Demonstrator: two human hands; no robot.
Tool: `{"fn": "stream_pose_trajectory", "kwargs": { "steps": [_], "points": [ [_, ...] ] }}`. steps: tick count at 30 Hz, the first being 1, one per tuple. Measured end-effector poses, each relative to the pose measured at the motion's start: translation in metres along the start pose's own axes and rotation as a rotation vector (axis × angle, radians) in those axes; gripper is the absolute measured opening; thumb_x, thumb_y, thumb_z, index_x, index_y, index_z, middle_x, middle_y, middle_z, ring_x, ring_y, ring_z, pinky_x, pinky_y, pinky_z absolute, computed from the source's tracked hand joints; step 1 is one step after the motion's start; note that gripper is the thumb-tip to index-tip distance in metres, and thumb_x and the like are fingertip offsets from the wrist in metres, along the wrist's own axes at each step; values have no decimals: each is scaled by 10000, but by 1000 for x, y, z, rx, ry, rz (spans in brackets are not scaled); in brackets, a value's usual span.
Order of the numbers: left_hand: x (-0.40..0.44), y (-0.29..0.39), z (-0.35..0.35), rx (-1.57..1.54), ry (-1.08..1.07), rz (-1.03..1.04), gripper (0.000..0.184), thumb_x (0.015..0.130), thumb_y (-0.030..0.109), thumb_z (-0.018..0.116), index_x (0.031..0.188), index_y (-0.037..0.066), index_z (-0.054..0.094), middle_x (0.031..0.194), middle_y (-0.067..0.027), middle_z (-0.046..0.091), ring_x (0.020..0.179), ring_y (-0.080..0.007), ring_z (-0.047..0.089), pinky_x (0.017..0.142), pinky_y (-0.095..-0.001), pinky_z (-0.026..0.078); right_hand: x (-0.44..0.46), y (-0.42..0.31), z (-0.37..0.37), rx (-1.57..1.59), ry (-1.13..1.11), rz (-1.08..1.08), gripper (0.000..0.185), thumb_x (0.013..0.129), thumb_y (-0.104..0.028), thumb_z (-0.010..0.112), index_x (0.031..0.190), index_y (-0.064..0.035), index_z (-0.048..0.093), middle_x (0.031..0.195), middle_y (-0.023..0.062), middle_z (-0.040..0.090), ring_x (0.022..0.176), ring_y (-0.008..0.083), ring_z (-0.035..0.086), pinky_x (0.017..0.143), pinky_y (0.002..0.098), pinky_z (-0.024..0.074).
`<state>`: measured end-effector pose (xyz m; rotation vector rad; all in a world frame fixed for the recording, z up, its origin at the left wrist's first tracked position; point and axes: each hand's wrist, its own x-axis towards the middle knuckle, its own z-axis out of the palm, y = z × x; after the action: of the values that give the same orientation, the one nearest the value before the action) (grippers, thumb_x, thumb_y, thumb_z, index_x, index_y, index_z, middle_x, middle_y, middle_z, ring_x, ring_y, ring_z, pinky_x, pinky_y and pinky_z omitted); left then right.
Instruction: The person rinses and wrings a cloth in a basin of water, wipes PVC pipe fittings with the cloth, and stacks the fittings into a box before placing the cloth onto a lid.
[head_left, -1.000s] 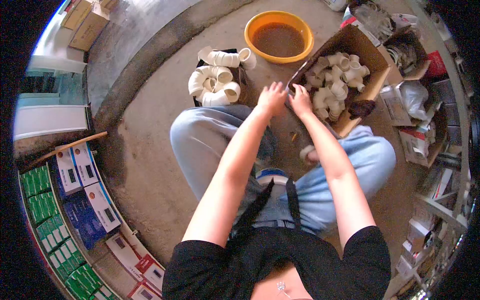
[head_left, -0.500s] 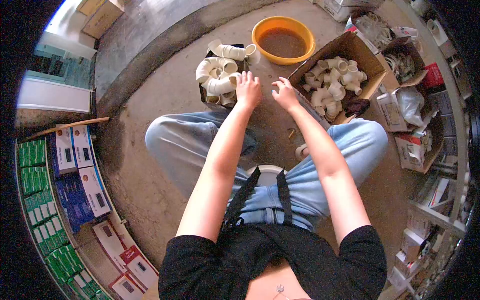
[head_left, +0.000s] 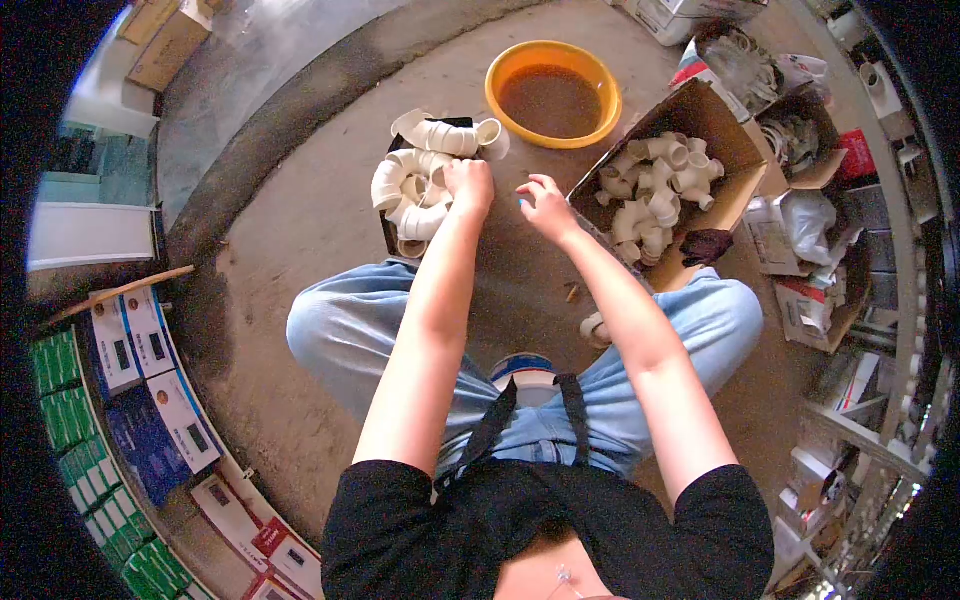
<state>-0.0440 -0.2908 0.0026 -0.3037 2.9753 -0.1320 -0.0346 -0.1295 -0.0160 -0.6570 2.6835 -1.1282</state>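
Several white pipe elbows (head_left: 415,218) fill a dark box at the upper left of centre. My left hand (head_left: 469,186) is at this box's right side, its fingers bent against an elbow; the fingertips are hidden, so its grasp is unclear. To its right, my right hand (head_left: 545,205) hovers over the floor, fingers apart and holding nothing. It is nearest to the left edge of an open cardboard box (head_left: 735,130), which holds many white pipe fittings (head_left: 664,205). A dark brown cloth-like item (head_left: 706,246) lies at that box's lower right corner.
An orange basin (head_left: 607,118) of brown liquid stands beyond my hands. Cartons with bagged parts (head_left: 808,222) and a metal rack (head_left: 862,436) line the right. Green boxes (head_left: 70,418) and white product boxes (head_left: 183,420) stand at the left. My bent knees flank the floor before me.
Both hands have moved left from the large cardboard box's edge. My left hand has reached the dark box of elbows, and my right hand now hangs between the two boxes.
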Motion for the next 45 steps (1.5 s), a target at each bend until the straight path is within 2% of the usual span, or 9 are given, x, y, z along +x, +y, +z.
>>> {"fn": "stream_pose_trajectory", "kwargs": {
  "steps": [8,12,16,22,27,30,35,38,45],
  "points": [
    [-9,-26,23,-209,5,363,114,685,98,541,738,94,642,810,-89,639,870,-233,578,802,-363,423,22,-6,7,-6,143,-46,421,713,-114,593,1112,-55,473,1127,173,459,1086,323,439,942,378,361],
    [-29,-38,13,-138,-119,626,114,673,108,553,753,132,632,803,-33,619,940,-200,542,839,-355,393,26,-11,18,-26,203,-39,612,676,-132,623,1222,-59,357,1174,177,425,1115,334,410,957,391,340],
    [-34,-47,34,46,32,910,95,702,149,540,746,163,623,809,13,612,915,-161,531,825,-316,392,14,-13,26,-82,141,-48,704,680,-198,641,1275,-48,294,1231,201,387,1141,349,388,971,397,325],
    [-50,-57,44,219,135,994,21,663,198,565,647,197,578,776,52,597,920,-132,514,773,-265,399,-16,-31,26,-71,-198,202,833,701,-231,647,1345,-32,158,1289,231,327,1165,365,379,972,396,331],
    [-56,-88,33,291,225,1035,87,662,204,562,579,231,564,711,92,589,875,-96,521,733,-246,391,-28,-39,44,0,-198,181,878,687,-243,656,1346,-35,115,1185,274,422,1060,385,476,912,410,394],
    [-61,-99,31,459,135,877,102,703,204,555,624,233,614,760,83,618,882,-93,534,742,-233,393,-32,-49,50,112,-193,218,904,678,-236,681,1342,-26,104,1141,283,470,1021,398,500,887,409,406],
    [-68,-96,-13,-130,-49,409,363,727,403,598,819,52,618,809,-140,616,846,-296,589,734,-415,471,-31,-64,44,97,-196,318,938,647,-262,713,1337,-34,119,1087,284,503,992,372,527,867,397,424],
    [-64,-69,-23,-554,72,-59,406,751,413,581,871,26,591,839,-177,609,818,-331,592,718,-424,473,-30,-55,49,102,-133,256,919,644,-263,713,1331,-37,145,1107,279,495,1007,375,519,874,399,419],
    [-40,-29,-10,-612,131,-245,599,669,343,696,1043,-26,410,996,-201,531,936,-348,542,798,-408,451,-33,-61,31,122,-67,251,844,653,-249,685,1324,-95,197,1107,245,516,1028,365,515,873,408,421]
  ]
}}
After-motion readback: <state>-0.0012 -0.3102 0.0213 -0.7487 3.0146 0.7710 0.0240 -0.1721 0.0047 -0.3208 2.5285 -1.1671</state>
